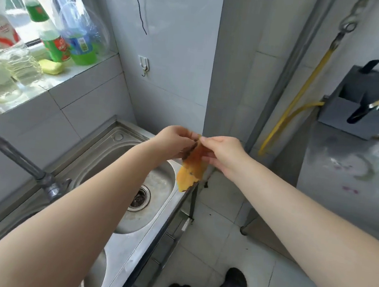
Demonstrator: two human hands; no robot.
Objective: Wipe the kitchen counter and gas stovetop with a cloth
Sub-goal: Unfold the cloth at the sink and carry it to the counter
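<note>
An orange-yellow cloth [191, 168] with dark stains hangs in the air above the right edge of the steel sink [155, 179]. My left hand [174, 141] pinches its upper left corner. My right hand [223, 153] pinches the upper right corner beside it. Both hands meet at the cloth's top, and the rest of it dangles down. The steel counter [348, 167] stands to the right, dull and smeared. No stovetop is in view.
A tap [15, 157] arches over the sink at left. Bottles [77, 34] and yellow sponges [50, 66] line the window ledge. A grey knife block [360, 107] sits at the counter's back, and a yellow gas hose [294, 101] runs down the wall. Tiled floor lies between sink and counter.
</note>
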